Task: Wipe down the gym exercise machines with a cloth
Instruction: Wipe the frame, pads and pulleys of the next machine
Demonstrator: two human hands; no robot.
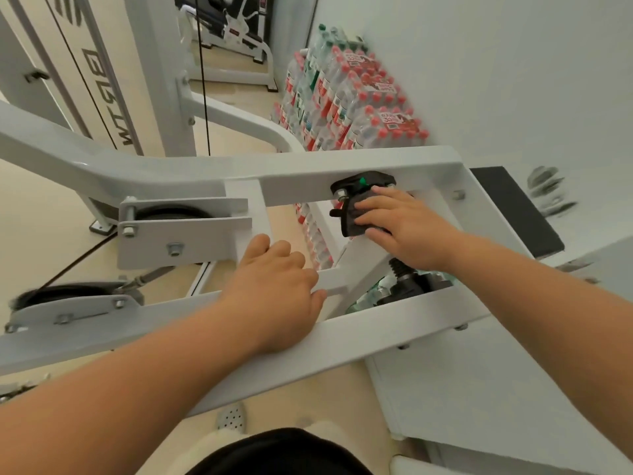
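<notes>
A white gym machine frame (359, 166) runs across the middle of the view, with a second white beam (394, 320) below it. My right hand (400, 228) presses a dark grey cloth (358, 217) against the frame, just under a black fitting with a green mark (363, 181). Its fingers lie flat over the cloth and cover most of it. My left hand (277, 286) rests on the lower beam, with its fingers curled over the edge by a short white cross strut (334, 281).
Stacked packs of red-capped water bottles (352, 101) stand against the white wall behind the frame. Black pulleys (171, 214) in white brackets and a black cable (203, 80) sit at the left. A black pad (517, 210) lies at the right, a white cabinet (479, 389) below.
</notes>
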